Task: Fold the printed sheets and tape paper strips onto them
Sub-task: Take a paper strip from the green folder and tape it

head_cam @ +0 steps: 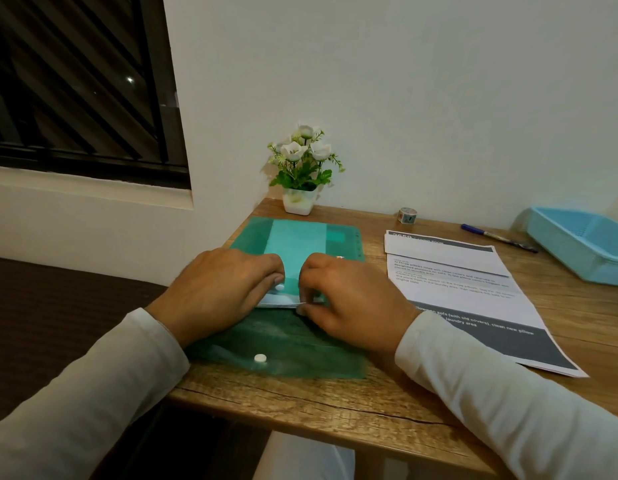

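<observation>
Counter [300, 403], wood. One green folder [287, 337] under both hands, two white snaps.

Printed sheets [474, 306] just right of right hand, stacked, count unclear; legible: "sofa (with old covers)", "laundry area".

One blue tray [584, 244] far right.

Left hand [217, 289]: fingers curled at folder mouth, grip unclear. Right hand [352, 299] pinches white sheet [278, 301] edge between hands.

One potted plant [300, 168], pen [498, 237], tape roll [407, 215] beyond hands.
</observation>
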Motion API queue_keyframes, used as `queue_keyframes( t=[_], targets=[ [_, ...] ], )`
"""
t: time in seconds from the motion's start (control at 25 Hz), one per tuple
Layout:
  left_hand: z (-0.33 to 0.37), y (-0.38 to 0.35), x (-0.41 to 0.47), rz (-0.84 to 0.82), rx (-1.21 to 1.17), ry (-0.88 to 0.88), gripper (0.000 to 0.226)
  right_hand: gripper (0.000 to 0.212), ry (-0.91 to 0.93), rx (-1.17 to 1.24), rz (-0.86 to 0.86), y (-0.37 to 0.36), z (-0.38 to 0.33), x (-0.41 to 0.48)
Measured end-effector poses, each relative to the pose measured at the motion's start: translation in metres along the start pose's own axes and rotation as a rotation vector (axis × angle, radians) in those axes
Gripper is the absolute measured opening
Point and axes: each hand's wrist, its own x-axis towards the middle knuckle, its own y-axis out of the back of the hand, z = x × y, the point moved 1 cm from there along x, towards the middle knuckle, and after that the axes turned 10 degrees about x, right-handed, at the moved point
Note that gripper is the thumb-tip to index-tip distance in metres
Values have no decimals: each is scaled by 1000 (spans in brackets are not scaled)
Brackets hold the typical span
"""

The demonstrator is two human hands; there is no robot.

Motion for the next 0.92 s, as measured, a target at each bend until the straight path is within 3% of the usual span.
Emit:
queue_keyframes(
  t=[0.16, 0.36, 0.64, 0.72, 0.92],
  targets=[
    [-3, 7, 3, -72, -91, 1, 20, 12, -72, 269, -39, 2, 13, 4],
    [-2, 14, 9, -113, -97, -35, 18, 3, -88, 329, -55, 3, 17, 4],
    [-4, 19, 8, -171, -157, -32, 14, 3, 41, 499, 11, 13, 14, -1],
    [-4, 20, 8, -174, -164, -39, 14, 5, 43, 487, 21, 16, 14, -2],
    [-4, 18, 10, -159, -144, -60, 16, 34, 60, 148, -130, 17, 17, -6]
  ],
)
